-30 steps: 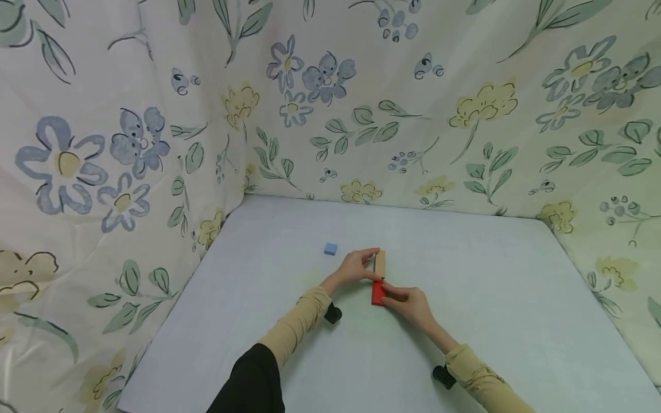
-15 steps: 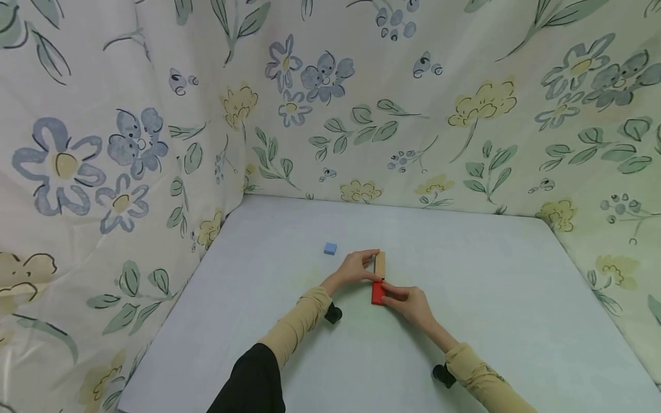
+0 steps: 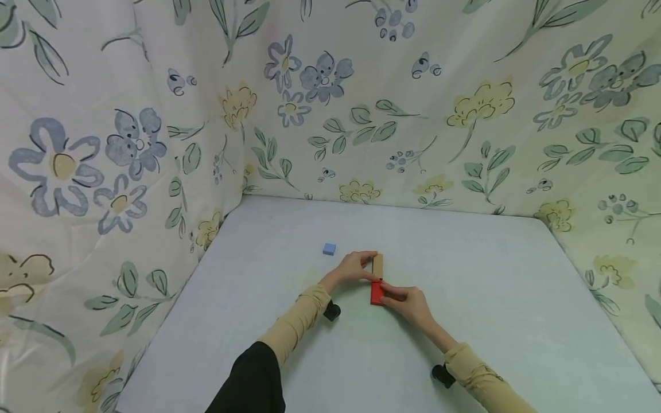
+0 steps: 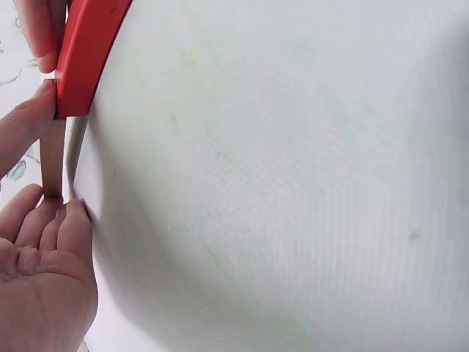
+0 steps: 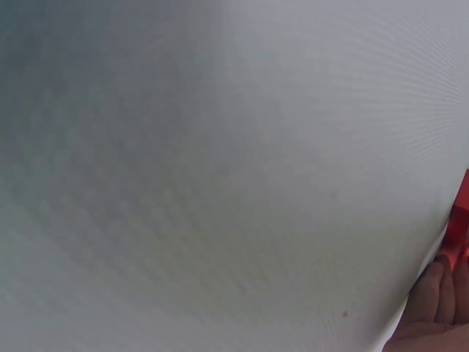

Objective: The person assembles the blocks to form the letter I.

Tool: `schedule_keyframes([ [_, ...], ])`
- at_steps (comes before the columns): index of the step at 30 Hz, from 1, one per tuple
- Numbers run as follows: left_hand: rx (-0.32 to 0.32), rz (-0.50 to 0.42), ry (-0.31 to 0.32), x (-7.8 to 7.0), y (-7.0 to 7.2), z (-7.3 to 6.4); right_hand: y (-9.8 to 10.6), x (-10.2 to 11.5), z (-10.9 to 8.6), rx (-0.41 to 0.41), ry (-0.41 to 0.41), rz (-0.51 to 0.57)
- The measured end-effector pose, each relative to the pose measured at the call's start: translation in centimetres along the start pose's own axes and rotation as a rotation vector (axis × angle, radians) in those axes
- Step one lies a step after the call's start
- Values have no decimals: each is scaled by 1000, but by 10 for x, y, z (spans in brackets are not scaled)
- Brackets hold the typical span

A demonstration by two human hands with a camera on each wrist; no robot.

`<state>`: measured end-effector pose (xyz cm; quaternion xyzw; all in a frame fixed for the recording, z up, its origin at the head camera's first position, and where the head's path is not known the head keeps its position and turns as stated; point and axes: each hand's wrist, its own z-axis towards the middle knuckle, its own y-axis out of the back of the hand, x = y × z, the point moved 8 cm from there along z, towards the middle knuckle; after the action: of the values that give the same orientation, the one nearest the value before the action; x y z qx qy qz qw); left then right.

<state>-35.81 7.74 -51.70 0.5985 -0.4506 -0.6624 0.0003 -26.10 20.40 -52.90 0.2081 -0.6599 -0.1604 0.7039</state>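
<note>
My left hand (image 3: 352, 267) pinches a slim tan wooden block (image 3: 378, 266) between thumb and fingers, one at each end. Close to me and in line with it lies a red rectangular block (image 3: 377, 294), whose far end meets the wooden one beside my left thumb. From the right, my right hand (image 3: 411, 304) grips the red block's side with thumb and fingers. The left wrist view shows the red block (image 4: 91, 55) over the white surface and the wooden block (image 4: 53, 158) between thumb and fingers. Only part of my right hand (image 5: 432, 308) appears in the right wrist view.
A small blue block (image 3: 329, 249) lies on the white table (image 3: 490, 298) beyond my left hand. Flowered cloth (image 3: 392, 86) hangs behind the table and along its sides. Black wrist devices (image 3: 442, 376) sit under both forearms.
The wooden block's far end and my left fingertips have shifted slightly downward in the head view. My right hand and the red block stay almost still.
</note>
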Motion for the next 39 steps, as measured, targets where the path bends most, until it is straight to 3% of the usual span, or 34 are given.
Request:
schedule_keyframes([
  [11,48,59,-17,1,-2,3,0,-1,0,-6,-2,0],
  [21,91,18,-16,1,-1,1,0,1,0,-2,0,-5],
  [39,102,100,-19,5,-1,4,0,0,0,-7,-21,-3],
])
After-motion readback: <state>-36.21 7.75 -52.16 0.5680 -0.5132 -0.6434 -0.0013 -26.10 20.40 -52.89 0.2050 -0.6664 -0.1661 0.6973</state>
